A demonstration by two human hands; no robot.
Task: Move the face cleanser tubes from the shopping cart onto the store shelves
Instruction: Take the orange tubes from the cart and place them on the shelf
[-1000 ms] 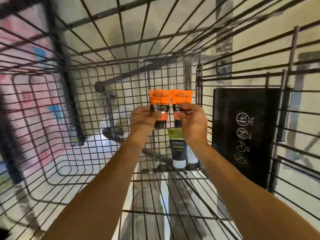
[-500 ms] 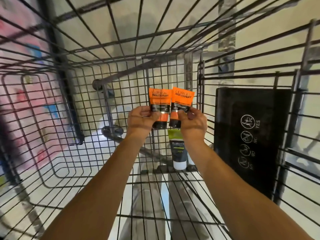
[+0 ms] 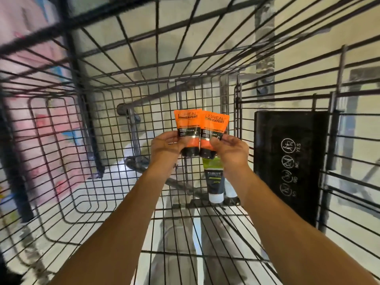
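Left hand (image 3: pixel 164 146) pinches left orange tube (image 3: pixel 188 128); right hand (image 3: pixel 232 150) pinches right orange tube (image 3: pixel 213 132); both L'Oréal Men Expert, caps down, edges overlapping, inside the shopping cart (image 3: pixel 102 120); green tube (image 3: pixel 214 182) rests below. Risk: light fingertip grips; tubes may slip or snag wire on lift-out.

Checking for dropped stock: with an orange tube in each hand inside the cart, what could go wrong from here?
1. The left hand and right hand pinch the left orange tube and right orange tube only near their caps; either might slip down into the cart.
2. The tubes overlap and could knock each other loose.
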